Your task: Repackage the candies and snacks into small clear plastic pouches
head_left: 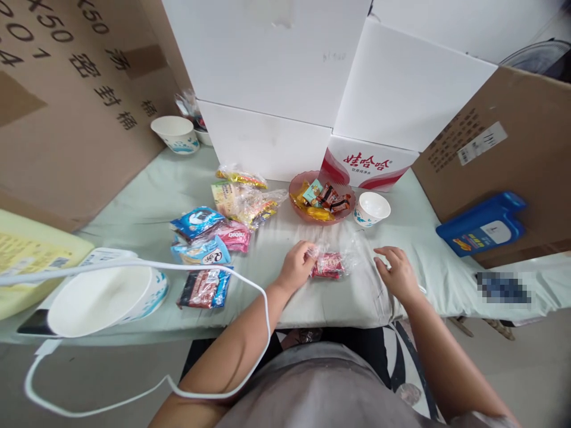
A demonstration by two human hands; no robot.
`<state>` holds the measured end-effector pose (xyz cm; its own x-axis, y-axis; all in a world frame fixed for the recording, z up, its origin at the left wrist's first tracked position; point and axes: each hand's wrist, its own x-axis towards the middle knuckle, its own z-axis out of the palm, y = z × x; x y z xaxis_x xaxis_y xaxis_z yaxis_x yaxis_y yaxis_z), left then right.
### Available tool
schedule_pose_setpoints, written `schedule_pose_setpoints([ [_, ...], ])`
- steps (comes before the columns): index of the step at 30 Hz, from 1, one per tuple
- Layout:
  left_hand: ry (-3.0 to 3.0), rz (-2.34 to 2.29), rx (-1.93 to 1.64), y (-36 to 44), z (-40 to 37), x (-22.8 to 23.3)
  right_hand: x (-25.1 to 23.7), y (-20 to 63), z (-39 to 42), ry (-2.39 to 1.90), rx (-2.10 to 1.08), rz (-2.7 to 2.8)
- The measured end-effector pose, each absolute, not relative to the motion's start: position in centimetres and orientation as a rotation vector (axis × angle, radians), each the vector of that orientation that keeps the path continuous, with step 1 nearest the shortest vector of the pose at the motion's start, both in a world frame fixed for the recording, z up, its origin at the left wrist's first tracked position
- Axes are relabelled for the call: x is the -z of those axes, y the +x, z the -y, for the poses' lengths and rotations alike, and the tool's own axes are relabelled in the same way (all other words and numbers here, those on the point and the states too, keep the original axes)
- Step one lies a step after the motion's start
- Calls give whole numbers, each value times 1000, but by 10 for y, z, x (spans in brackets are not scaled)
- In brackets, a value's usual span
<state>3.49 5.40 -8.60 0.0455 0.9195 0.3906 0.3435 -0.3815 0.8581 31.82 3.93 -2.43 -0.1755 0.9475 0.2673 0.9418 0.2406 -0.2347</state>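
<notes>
A clear plastic bag (352, 252) with red-wrapped snacks (329, 266) inside lies on the pale green cloth in front of me. My left hand (298, 266) is closed on the bag's left edge, with the fingers curled. To the right of the bag, my right hand (396, 270) has its fingers apart and holds nothing. Behind the bag stands a pink translucent bowl (301, 212) holding yellow and brown wrapped snacks. Just right of the bowl is a white paper bowl (366, 219) with a blue pattern.
Several snack packets (205, 238) are heaped at left. A large paper tub (143, 297) stands front left, and a white cable (267, 321) loops across my left arm. Cardboard boxes (267, 137) wall the back and sides. A blue bottle (486, 229) leans at right.
</notes>
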Motion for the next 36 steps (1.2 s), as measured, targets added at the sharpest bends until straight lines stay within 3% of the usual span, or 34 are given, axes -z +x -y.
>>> schedule_pose_setpoints([
  [6, 1278, -1461, -1503, 27, -60, 91, 19, 258, -40, -1205, -347, 2359],
  [13, 1437, -1853, -2023, 10, -57, 80, 33, 245, -42, -1227, -461, 2308],
  [18, 2162, -1470, -1491, 20, -51, 70, 47, 252, -53, -1397, -518, 2250],
  [21, 2261, -1520, -1221, 26, -52, 70, 48, 253, -53, -1489, -582, 2258],
  [25, 2255, -1576, -1194, 24, -52, 70, 32, 252, -43, -1481, -685, 2322],
  [32, 2224, -1487, -1307, 20, -48, 63, -4, 247, -28, -795, -1133, 2572],
  [36, 2265, -1505, -1139, 20, -50, 63, 18, 239, -43, -1126, -862, 2226],
])
